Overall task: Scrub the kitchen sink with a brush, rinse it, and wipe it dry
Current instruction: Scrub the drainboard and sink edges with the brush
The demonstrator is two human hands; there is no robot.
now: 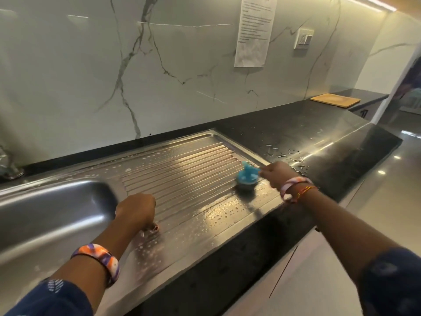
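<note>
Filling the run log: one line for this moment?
stage: scrubbing | right hand: grips brush on drainboard | left hand: rests on drainboard

- A printed paper notice (254, 30) is stuck on the marble backsplash (91, 65), upper right of centre. It carries a heading and several lines of dark print, but the letters are too small and blurred to make out.
- Nothing else in view shows any legible words, brands, labels or numbers.

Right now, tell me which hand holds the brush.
The right hand grips the blue brush at the drainboard's far end; the left hand rests near the basin, holding nothing visible.
</note>
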